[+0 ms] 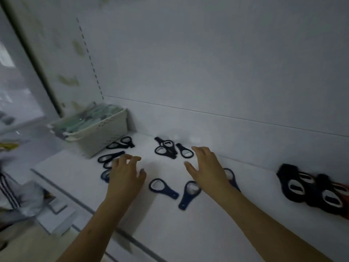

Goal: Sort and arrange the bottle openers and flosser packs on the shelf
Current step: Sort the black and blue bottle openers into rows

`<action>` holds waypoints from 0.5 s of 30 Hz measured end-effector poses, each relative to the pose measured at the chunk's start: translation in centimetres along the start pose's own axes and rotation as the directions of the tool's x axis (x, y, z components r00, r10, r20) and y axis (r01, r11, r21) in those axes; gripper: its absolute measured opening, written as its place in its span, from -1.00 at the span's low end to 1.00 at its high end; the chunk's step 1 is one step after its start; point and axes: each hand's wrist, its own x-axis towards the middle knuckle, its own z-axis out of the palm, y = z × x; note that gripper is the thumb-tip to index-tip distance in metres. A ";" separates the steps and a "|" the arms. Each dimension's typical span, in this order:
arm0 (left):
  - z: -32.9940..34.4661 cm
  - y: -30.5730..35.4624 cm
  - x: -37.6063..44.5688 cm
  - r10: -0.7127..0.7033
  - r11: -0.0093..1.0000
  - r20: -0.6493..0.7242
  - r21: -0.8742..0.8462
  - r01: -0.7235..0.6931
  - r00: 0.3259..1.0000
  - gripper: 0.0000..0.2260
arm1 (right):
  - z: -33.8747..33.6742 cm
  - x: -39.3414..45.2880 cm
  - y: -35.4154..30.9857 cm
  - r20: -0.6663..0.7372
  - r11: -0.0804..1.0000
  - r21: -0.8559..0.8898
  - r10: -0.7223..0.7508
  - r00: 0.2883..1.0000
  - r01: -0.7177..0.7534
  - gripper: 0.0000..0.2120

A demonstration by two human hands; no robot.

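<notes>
Several dark bottle openers lie scattered on the white shelf (188,233). One blue opener (163,189) and another blue opener (188,194) lie between my hands. A black cluster of openers (167,148) sits farther back. My left hand (125,175) hovers with spread fingers over openers at the left (109,157). My right hand (205,167) is open above the shelf, partly covering a blue opener (231,176). Both hands hold nothing. Pale green flosser packs (88,118) fill a white basket (105,137) at the back left.
A pile of dark and reddish openers (309,188) lies at the right end of the shelf. The white back wall (207,72) rises behind. The shelf's front edge (85,207) runs diagonally at the lower left, with boxes below it.
</notes>
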 end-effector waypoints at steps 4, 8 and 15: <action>-2.0 -6.1 3.4 -0.100 0.995 0.116 0.038 0.097 0.988 -0.49 | 4.6 5.5 -2.2 0.112 0.980 -0.152 0.142 0.984 -0.124 -0.29; -1.5 -11.1 6.3 0.008 0.999 0.136 -0.033 -0.003 0.991 -0.60 | 8.5 8.9 -4.0 0.173 0.933 -0.326 0.214 0.961 -0.149 -0.30; -1.7 -14.6 10.5 0.068 0.997 0.154 0.018 -0.072 0.986 -0.83 | 9.9 10.3 -4.7 0.096 0.915 -0.378 0.192 0.977 -0.142 -0.52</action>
